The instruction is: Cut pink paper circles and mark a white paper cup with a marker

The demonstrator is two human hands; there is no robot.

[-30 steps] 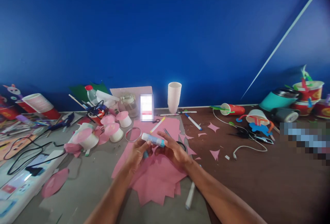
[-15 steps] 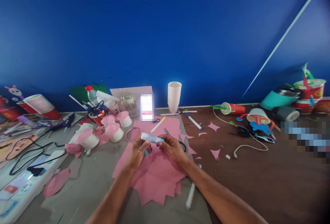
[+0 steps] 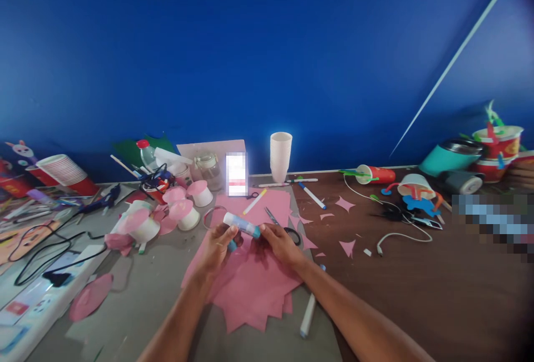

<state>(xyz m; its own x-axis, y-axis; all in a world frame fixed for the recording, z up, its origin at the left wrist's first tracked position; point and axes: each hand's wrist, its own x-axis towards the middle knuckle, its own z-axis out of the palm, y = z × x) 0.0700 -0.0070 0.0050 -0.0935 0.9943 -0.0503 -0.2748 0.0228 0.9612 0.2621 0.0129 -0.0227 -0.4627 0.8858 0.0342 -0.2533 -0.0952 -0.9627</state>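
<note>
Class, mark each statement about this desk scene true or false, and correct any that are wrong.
1. The left hand holds a tube. True.
2. The right hand holds the scissors. False: it is at the tube's teal end; the scissors lie beside it.
3. Pink paper lies beneath both hands. True.
4. The white cups are scattered apart. False: the white cups are stacked together.
5. A red cup lies on its side. True.

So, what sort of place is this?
Likely a paper-craft worktable: a glue stick in the left hand, cut pink paper beneath it, and scissors close by the right hand.
</note>
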